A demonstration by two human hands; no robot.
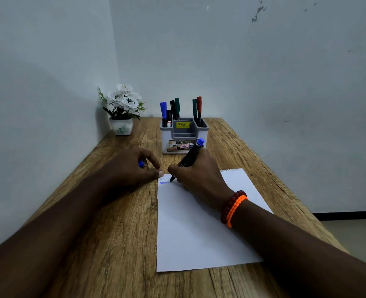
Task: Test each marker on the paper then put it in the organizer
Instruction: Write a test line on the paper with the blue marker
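I am looking down a wooden surface (117, 222) that is running into a corner, with walls closing in along its left side and far end while its right edge is dropping off to open floor. A white sheet of paper (197, 237) is lying right of centre, its near edge stopping short of the surface's front, with bare wood lying open to its left. At the far end a grey organizer (184, 134) is standing with blue, black, green and red markers upright in its compartments, and a potted white flower (123, 110) is sitting in the corner beside it. My right hand (199, 173), wrist wearing red and orange bead bracelets (233, 208), is resting on the paper's upper part and gripping a blue marker (189, 158), tip pressing at the end of a blue zigzag (164, 182) near the top left corner. My left hand (134, 166) is lying on the wood just beside the sheet, fingers curling round a blue cap (141, 164), thumb touching the paper's corner.
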